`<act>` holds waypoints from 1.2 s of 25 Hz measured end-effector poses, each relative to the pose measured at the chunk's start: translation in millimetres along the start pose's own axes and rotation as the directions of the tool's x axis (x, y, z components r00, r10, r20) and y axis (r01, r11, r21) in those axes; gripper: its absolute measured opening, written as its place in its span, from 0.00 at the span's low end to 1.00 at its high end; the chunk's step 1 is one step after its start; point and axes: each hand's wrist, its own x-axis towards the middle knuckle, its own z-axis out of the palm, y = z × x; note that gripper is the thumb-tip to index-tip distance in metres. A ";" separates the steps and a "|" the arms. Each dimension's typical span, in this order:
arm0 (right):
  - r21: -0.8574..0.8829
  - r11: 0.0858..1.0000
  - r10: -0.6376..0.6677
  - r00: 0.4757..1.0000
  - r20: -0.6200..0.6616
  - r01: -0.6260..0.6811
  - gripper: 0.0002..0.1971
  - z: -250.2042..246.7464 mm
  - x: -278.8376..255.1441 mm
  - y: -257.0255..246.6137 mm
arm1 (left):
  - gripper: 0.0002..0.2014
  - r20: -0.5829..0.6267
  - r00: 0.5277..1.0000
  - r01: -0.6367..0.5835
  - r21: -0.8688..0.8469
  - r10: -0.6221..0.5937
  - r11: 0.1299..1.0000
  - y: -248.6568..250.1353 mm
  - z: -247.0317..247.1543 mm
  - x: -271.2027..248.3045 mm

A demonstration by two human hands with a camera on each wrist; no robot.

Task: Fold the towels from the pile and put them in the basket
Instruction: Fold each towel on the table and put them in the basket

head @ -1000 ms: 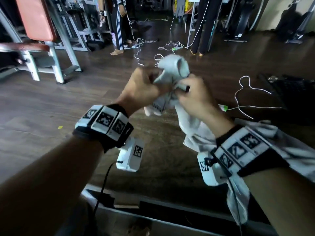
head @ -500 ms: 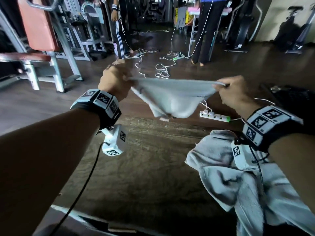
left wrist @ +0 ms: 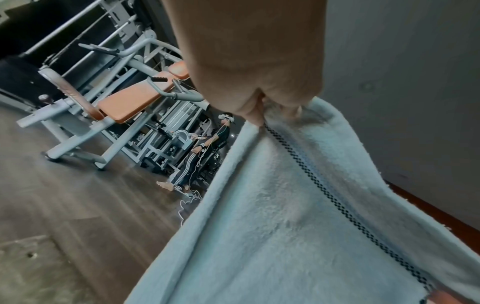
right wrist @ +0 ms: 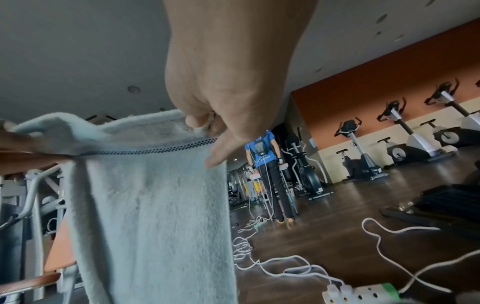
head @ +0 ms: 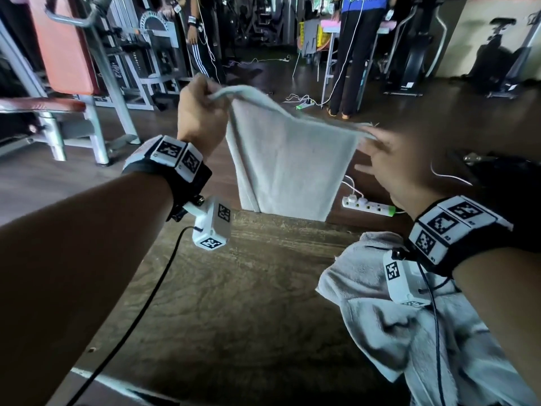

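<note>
Towel (head: 288,165) between 2 pinching hands

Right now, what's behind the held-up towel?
Behind the towel, the floor and a power strip show beside it; whatever lies directly behind the cloth is hidden.

surface: dark wooden table (head: 234,303) | on it: crumpled grey towel pile (head: 380,323), right side
</note>
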 end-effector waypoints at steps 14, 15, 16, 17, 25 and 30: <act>-0.110 0.971 0.219 0.975 0.039 -0.213 0.16 6.6 -18.1 55.5 | 0.17 0.167 0.951 0.253 0.070 -0.262 0.965 -55.6 2.8 -22.9; -0.121 0.973 0.202 0.979 0.023 -0.198 0.15 5.8 -18.1 56.0 | 0.17 0.175 0.954 0.226 0.105 -0.242 0.968 -53.7 6.1 -24.0; -0.152 0.968 0.207 0.978 0.020 -0.202 0.15 4.5 -18.2 59.1 | 0.17 0.180 0.955 0.205 0.168 -0.235 0.964 -54.2 8.6 -27.3; -0.191 0.959 0.219 0.975 0.028 -0.210 0.13 3.9 -19.8 61.6 | 0.15 0.183 0.955 0.188 0.237 -0.234 0.953 -56.5 9.3 -31.2; -0.572 0.808 0.011 0.969 0.248 0.138 0.13 -20.5 -74.2 72.7 | 0.06 0.383 0.882 0.101 0.412 -0.273 0.906 -84.1 -35.0 -101.2; -0.553 0.818 0.092 0.913 0.397 0.158 0.18 -49.5 -138.9 54.0 | 0.06 0.562 0.771 -0.104 0.577 -0.301 0.810 -46.9 -92.9 -147.5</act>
